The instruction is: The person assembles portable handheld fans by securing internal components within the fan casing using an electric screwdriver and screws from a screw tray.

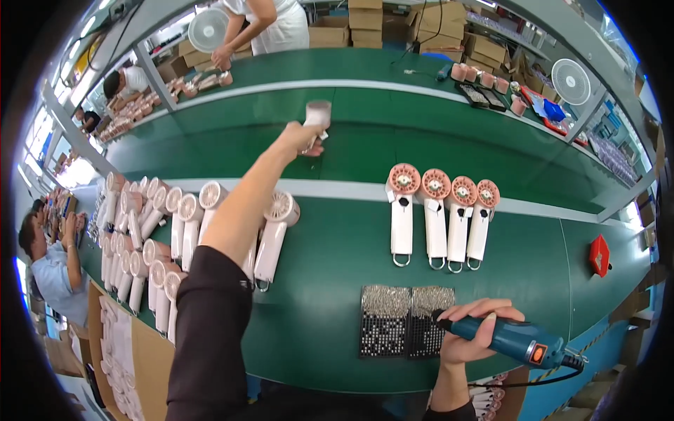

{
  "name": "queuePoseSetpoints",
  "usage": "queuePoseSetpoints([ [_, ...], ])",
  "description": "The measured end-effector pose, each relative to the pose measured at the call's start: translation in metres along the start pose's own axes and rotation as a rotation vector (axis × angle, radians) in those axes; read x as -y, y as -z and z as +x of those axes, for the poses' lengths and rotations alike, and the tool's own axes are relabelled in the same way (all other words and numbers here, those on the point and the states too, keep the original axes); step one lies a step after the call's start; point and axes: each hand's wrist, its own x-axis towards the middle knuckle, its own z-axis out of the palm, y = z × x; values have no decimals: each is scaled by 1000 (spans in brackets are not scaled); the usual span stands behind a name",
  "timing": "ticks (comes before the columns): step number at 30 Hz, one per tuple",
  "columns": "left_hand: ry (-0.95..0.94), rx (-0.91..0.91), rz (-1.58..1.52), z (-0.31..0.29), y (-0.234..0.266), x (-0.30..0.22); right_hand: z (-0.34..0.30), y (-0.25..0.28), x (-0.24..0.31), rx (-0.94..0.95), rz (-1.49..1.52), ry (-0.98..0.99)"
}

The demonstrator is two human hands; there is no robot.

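Far forward, the outstretched left hand (pixel 302 137) grips a fan (pixel 318 114); the right hand (pixel 472 344) clasps a screwdriver (pixel 512 339).

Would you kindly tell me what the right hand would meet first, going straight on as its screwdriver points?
Probably the small metal parts in the right black tray: the screwdriver in the right hand points leftward over that tray, though its height is unclear.

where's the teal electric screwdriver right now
In the head view, the teal electric screwdriver is at the lower right, in the person's right hand, its black tip by the right-hand black screw tray.
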Motion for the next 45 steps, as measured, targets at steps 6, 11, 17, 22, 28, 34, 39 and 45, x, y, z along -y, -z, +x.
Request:
queuePoseSetpoints([
  [6,-226,63,-61,-174,-18,-24,0,1,4,-10,18,10],
  [11,-1,268,-482,-285,-15,42,-10,-11,17,-25,97,-114],
  [17,218,356,-668,-333,-32,95,-22,-38,31,241,34,-166],
  [22,213,363,-573,-325,-46,102,-36,-38,21,332,27,-188],
  [28,190,384,-584,-329,-46,110,-45,-42,11,344,15,-261],
  [34,186,392,-605,-331,-47,110,-43,-44,5,417,-78,-285],
  [39,186,398,-605,-330,-46,112,-49,-50,-1,475,-209,-158],
  [45,182,394,-663,-332,-47,116,-53,-54,-1,452,-219,-135],
])
